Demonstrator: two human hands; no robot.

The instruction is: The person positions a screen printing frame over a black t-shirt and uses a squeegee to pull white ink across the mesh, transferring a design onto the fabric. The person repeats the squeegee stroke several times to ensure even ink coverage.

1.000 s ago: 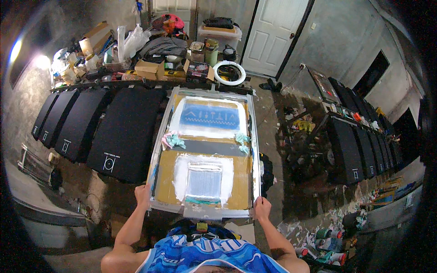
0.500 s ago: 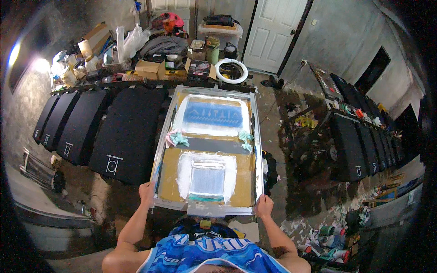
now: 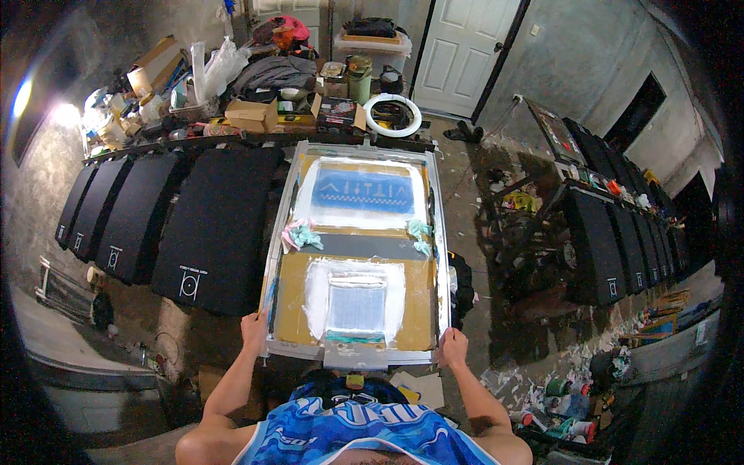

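A large silkscreen frame (image 3: 443,298) with pale metal rails lies in front of me. My left hand (image 3: 253,330) is closed round its near left corner, and my right hand (image 3: 452,346) grips the near right corner. Toward the far end, a blue mesh area (image 3: 364,203) shows a light pattern, bordered by white. Nearer me is a smaller pale mesh window (image 3: 356,310), also ringed in white. Between them runs a dark grey band (image 3: 360,247). Crumpled pink and mint scraps (image 3: 301,234) stick at its left end, and mint scraps (image 3: 419,235) at its right.
Black printing boards (image 3: 213,232) stand in a row at the left, with more black boards (image 3: 593,244) at the right. Behind the frame, a cluttered bench holds cardboard boxes (image 3: 252,116) and a white ring (image 3: 393,115). Litter (image 3: 562,407) covers the lower right floor.
The pattern in the far blue area looks sharper than before. Both hands keep their hold on the frame's corners. The whole view has shifted slightly.
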